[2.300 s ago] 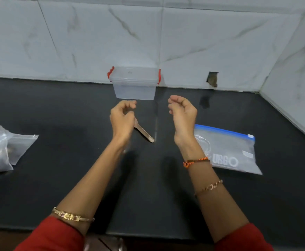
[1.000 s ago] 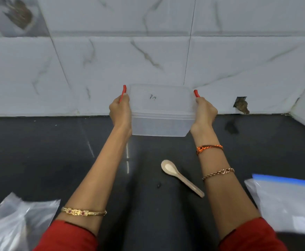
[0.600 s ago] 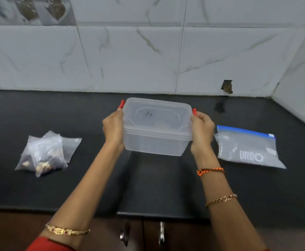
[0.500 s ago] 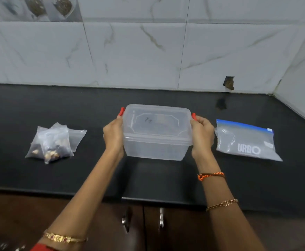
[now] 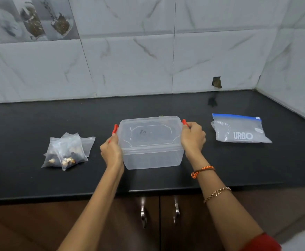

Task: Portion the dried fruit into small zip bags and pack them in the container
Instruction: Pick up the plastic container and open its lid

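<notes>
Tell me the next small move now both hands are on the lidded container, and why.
Probably flip up the red latches and lift the lid. The container is shut, with the left hand and right hand at its ends by the latches. The filled small bags lie on the counter, waiting to go in.

Domestic kitchen. A black stone countertop [image 5: 39,120] meets a white marble-patterned tiled wall [image 5: 130,60] that includes a decorative tile showing spoonfuls of spices [image 5: 45,20]; brown cabinet doors [image 5: 111,223] with metal handles [image 5: 143,213] sit below the counter.
</notes>
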`<state>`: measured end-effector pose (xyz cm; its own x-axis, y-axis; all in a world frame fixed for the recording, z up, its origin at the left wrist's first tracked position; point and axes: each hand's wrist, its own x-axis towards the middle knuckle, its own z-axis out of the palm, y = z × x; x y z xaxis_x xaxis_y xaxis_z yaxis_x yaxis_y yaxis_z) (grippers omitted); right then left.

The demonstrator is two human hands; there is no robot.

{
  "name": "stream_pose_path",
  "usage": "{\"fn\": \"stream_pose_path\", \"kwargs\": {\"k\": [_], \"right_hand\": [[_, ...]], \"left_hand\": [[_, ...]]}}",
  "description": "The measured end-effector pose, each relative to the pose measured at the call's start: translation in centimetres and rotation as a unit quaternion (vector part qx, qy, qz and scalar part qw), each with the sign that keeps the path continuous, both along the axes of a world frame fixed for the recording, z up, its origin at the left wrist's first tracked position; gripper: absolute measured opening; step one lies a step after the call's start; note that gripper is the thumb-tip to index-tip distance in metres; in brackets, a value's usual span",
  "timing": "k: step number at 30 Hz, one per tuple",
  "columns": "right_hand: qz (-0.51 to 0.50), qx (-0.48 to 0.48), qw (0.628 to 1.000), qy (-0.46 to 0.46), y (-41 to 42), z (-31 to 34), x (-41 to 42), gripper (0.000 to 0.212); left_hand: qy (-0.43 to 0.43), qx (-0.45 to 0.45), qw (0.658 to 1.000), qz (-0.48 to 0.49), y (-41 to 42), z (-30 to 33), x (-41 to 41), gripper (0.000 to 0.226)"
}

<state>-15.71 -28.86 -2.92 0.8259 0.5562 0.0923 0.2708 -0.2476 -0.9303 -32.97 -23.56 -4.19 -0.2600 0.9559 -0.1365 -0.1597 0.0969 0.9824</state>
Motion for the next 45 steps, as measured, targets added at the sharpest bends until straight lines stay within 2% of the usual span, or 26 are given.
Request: {"fn": "stream_pose_path", "kwargs": {"k": [7,10,12,14,17,22,25,27,28,31,33,35,38,42,45], "right_hand": [[0.005,-0.034,0.999,-0.026,0.6,0.2,0.4,0.03],[-0.029,-0.025,0.997,0.065,0.4,-0.1,1.4,0.019],[-0.043,-0.024,0.992,0.112,0.3,-0.6,1.7,0.023],[-0.038,-0.014,0.99,0.132,0.6,-0.8,1.8,0.03],[-0.035,-0.017,0.99,0.137,0.8,-1.0,1.8,0.029],[-0.03,-0.035,0.996,0.076,0.6,-1.0,2.1,0.032],[-0.024,-0.056,0.998,0.019,0.3,-0.5,2.0,0.028],[-0.028,-0.066,0.995,-0.074,-0.2,0.1,1.6,0.02],[-0.03,-0.057,0.988,-0.14,-0.6,0.4,1.3,0.024],[0.061,0.035,0.948,-0.309,-1.0,1.3,-0.9,0.026],[0.192,0.063,0.917,-0.344,-1.3,1.2,-3.6,0.022],[0.3,0.033,0.874,-0.381,-1.4,0.4,-6.1,0.025],[0.311,0.005,0.819,-0.482,-1.1,-0.6,-8.4,0.028],[0.263,0.065,0.817,-0.51,-0.8,-1.3,-9.0,0.023],[0.268,0.058,0.852,-0.446,-1.1,-0.8,-9.6,0.014]], "left_hand": [[-0.06,-0.009,0.998,-0.027,0.4,0.1,0.0,0.015],[-0.078,-0.014,0.996,-0.032,0.6,-0.2,-0.1,0.018],[-0.073,-0.017,0.996,-0.044,0.6,-0.1,-0.1,0.019],[-0.089,-0.022,0.995,-0.049,0.4,0.1,0.0,0.018],[-0.14,-0.034,0.988,-0.055,0.1,0.4,0.1,0.021],[-0.257,-0.1,0.961,-0.032,0.0,0.0,-0.2,0.028],[-0.245,-0.093,0.964,-0.033,-0.7,-0.1,-0.3,0.027],[-0.231,-0.08,0.969,-0.043,-0.8,-0.3,-0.5,0.025],[-0.219,-0.076,0.972,-0.046,-0.9,-0.4,-0.7,0.024],[-0.182,-0.068,0.98,-0.049,-0.7,-0.6,-1.0,0.023],[-0.162,-0.067,0.983,-0.047,-0.6,-0.9,-0.9,0.024],[-0.157,-0.066,0.984,-0.054,-0.6,-1.0,-1.0,0.027],[-0.149,-0.06,0.984,-0.077,-0.4,-1.1,-1.2,0.03],[-0.127,-0.053,0.987,-0.08,-0.3,-1.2,-1.5,0.032],[-0.105,-0.044,0.992,-0.061,-0.3,-1.2,-1.6,0.035]]}}
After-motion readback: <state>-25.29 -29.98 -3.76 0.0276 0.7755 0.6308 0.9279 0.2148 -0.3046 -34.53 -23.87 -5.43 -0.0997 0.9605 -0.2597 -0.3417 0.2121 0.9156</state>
